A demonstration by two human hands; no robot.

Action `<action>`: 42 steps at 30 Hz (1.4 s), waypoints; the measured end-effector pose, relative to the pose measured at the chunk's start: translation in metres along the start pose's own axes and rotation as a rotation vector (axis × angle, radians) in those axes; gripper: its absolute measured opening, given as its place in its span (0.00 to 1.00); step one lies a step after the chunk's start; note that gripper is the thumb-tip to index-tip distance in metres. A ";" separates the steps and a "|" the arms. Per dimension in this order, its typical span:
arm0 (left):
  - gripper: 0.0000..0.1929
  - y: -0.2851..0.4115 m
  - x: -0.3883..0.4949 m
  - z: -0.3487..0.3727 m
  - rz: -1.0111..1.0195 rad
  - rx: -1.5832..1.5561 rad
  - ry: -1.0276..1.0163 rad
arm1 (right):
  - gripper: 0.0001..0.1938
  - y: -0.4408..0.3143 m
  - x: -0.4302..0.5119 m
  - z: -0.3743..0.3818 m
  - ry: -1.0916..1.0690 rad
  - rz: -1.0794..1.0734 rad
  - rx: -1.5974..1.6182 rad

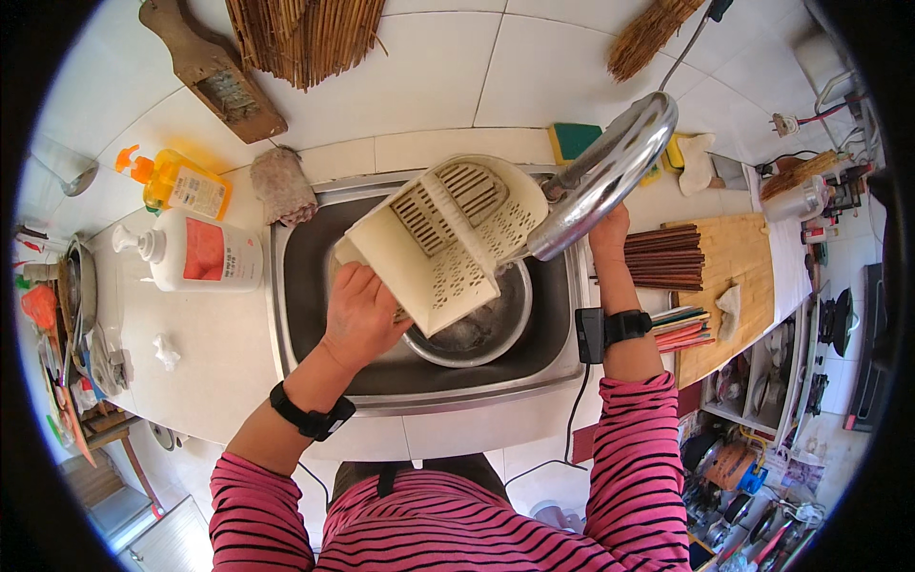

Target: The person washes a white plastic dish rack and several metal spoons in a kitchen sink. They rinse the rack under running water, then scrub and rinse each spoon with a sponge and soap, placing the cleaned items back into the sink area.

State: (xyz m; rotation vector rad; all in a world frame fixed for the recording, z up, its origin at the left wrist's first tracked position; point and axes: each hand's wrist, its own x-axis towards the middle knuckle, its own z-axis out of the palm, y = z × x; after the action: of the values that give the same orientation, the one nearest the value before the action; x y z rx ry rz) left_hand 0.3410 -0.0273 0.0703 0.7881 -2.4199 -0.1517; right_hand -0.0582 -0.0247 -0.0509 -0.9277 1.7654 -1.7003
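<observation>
A cream plastic utensil holder (400,268) with a slotted bottom, pierced sides and a divider is tilted over the sink (307,379). My left hand (364,311) grips its lower left edge. Under it, a round metal basin (518,314) stands in the sink with water in it. The curved chrome faucet (615,186) reaches over the holder's right end, and a little water shows below its spout. Beyond the faucet is my right hand (607,225), its fingers partly hidden behind the metal, so whether it holds anything is unclear.
Dark chopsticks (665,257) and coloured chopsticks (679,329) lie by a wooden cutting board (743,250) on the right. Left of the sink stand a white pump bottle (207,250), a yellow pump bottle (189,186) and a rolled cloth (282,186). A green-yellow sponge (574,141) sits behind the sink.
</observation>
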 end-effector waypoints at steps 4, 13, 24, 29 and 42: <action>0.25 0.002 -0.011 -0.012 -0.006 0.004 -0.009 | 0.21 -0.001 0.001 -0.001 -0.022 0.015 -0.006; 0.25 0.012 -0.032 -0.028 -0.030 0.030 -0.015 | 0.26 -0.021 -0.009 0.006 -0.049 0.013 -0.195; 0.23 0.012 -0.042 -0.021 -0.049 -0.031 0.016 | 0.26 -0.051 -0.068 0.031 0.121 -0.061 -0.228; 0.23 0.017 -0.041 0.001 -0.188 -0.348 -0.058 | 0.24 -0.068 -0.123 0.048 -0.154 0.373 0.324; 0.28 0.030 0.002 0.032 -0.063 -0.412 -0.269 | 0.21 -0.073 -0.161 -0.035 -0.155 0.546 0.925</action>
State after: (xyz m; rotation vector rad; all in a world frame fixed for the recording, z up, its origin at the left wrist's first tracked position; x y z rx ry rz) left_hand 0.3069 -0.0063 0.0529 0.6855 -2.4832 -0.7981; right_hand 0.0262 0.1224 0.0096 -0.1324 0.8208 -1.7081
